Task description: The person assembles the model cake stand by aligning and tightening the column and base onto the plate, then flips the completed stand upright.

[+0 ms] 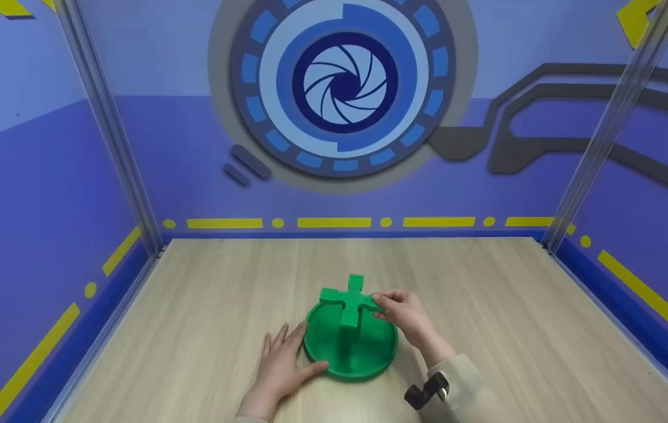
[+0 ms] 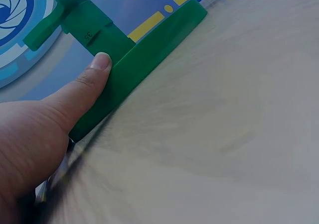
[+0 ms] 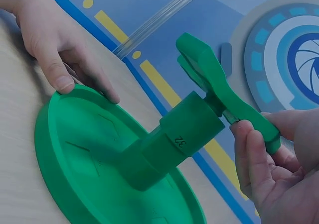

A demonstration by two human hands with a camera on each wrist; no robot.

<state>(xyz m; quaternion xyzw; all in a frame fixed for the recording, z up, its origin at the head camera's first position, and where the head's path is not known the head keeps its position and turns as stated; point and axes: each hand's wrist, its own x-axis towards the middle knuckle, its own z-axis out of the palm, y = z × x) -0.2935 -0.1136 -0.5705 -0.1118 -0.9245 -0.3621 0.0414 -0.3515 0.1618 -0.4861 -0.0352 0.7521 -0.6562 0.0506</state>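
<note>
In the head view a round green tray (image 1: 376,352) with a raised rim lies on the table. My left hand (image 1: 278,367) touches its left side, fingers spread, thumb on the rim. From the tray's middle rises a green stepped column (image 3: 174,139), marked 32 in the right wrist view. A green four-armed cross piece (image 1: 352,301) sits at the column's top; whether it is fixed there I cannot tell. My right hand (image 1: 407,314) pinches the cross's right arm between thumb and fingers. The left wrist view shows the left thumb (image 2: 82,87) against the rim.
The wooden table (image 1: 222,282) is bounded by a blue back wall (image 1: 181,170) and side walls. Clear upright posts (image 1: 107,111) stand at its back corners. A black wrist strap (image 1: 426,392) is by the right sleeve (image 1: 466,385).
</note>
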